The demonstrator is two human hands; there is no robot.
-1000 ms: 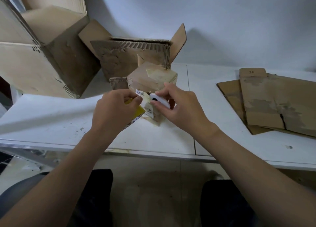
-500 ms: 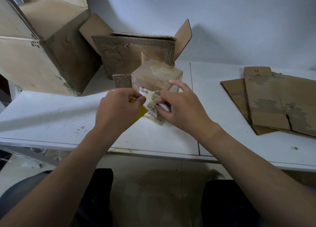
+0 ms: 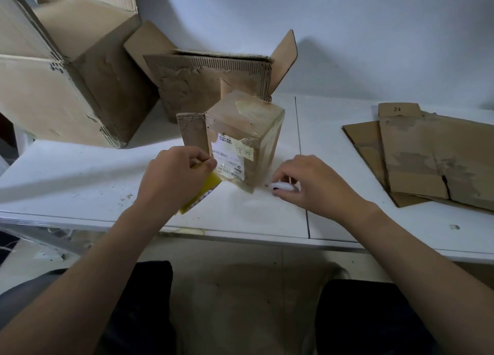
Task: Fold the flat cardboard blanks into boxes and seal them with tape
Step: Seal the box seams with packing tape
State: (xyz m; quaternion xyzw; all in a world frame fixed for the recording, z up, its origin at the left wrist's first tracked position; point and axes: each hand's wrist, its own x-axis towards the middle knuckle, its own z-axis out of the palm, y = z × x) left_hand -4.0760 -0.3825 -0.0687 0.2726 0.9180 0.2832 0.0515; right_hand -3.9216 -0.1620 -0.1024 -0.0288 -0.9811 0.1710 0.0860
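The step in hand is looking like sealing. A small cardboard box is standing upright near the middle of the front edge of the white surface. Its top is closed under clear tape, a printed label is facing the person, and one corrugated flap is sticking out on its left side.

The left hand is sitting close against that flap and the label's edge. Its fingers are curled around a yellow serrated piece, which is poking out below the palm toward the front edge; whether this is a tape cutter cannot be told. The right hand is resting on the surface just right of the box's base, with its fingers curled down and pinching a small white object against the surface. It may be a tape roll, but it is too small to tell.

The next move is probably calling for the loose flap to be pressed flat and taped. One hand will be needed to steady the box, which is tall and narrow and likely to tip under a sideways push.

A medium open box is standing right behind the small one, and a large open box is filling the back left corner. Both are crowding the room for turning. The flat cardboard blanks are lying stacked toward the right edge, well apart from the hands.
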